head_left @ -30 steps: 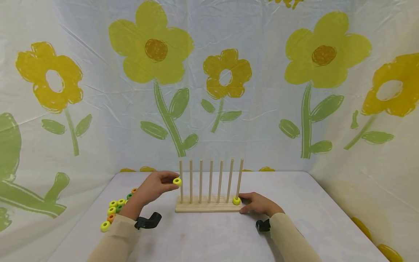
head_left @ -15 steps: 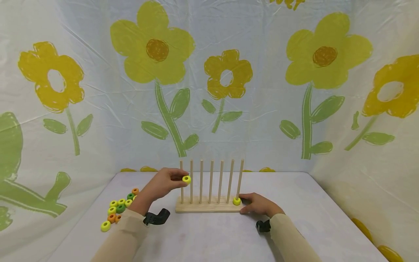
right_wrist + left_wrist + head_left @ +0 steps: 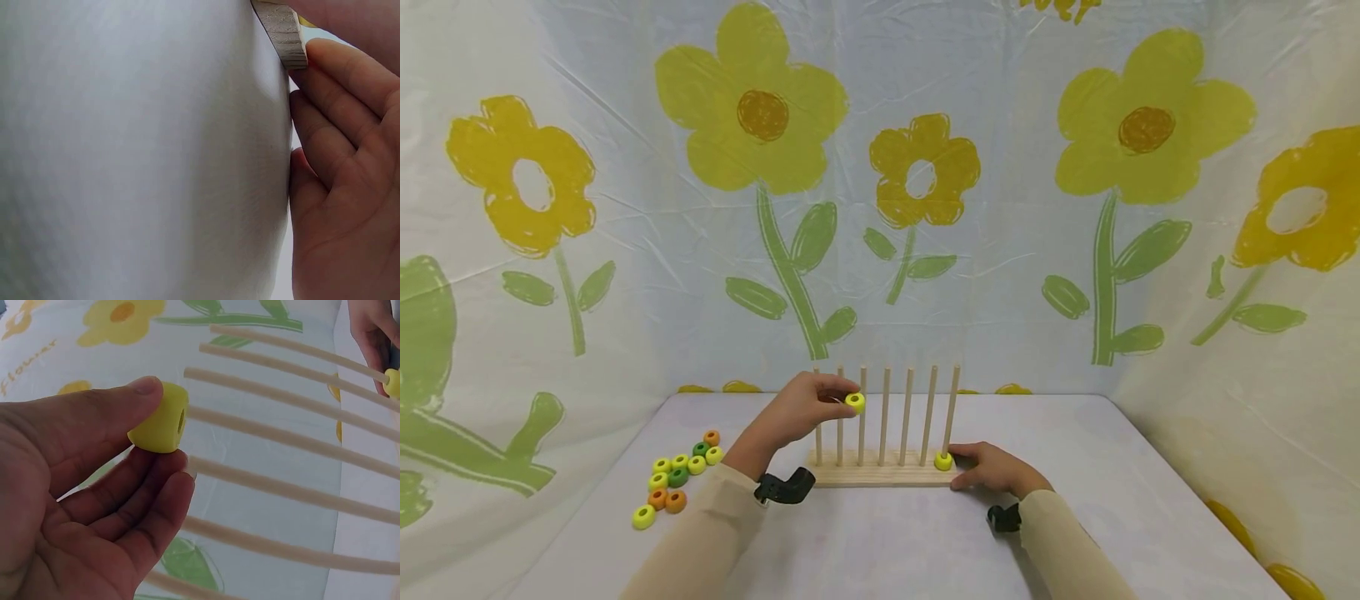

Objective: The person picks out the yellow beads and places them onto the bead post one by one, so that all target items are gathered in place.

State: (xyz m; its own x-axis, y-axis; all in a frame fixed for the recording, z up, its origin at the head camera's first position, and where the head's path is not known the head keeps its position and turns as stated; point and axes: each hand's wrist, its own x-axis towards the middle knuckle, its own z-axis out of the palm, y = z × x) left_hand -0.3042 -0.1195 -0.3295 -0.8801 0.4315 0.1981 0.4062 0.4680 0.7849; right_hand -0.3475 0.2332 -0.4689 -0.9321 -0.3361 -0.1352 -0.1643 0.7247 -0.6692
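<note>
Between thumb and fingers, my left hand (image 3: 808, 401) pinches a yellow bead (image 3: 161, 417) with a hole through it. In the head view it is up in front of the left part of a wooden peg rack (image 3: 880, 476), near the third peg from the left. My right hand (image 3: 997, 467) holds the right end of the rack's base, thumb at the front and fingers behind, as the right wrist view shows beside the base end (image 3: 289, 37). Another yellow bead (image 3: 943, 462) sits at the bottom of the rightmost peg.
Loose yellow, green and orange beads (image 3: 678, 477) lie in a group on the left of the white table (image 3: 880, 550). Upright pegs rise from the rack in a row. A flower-print cloth (image 3: 985, 333) hangs behind and at both sides.
My left hand has moved right and slightly up with the yellow bead, from the leftmost peg to about the third. The right hand stays at the base's end.
</note>
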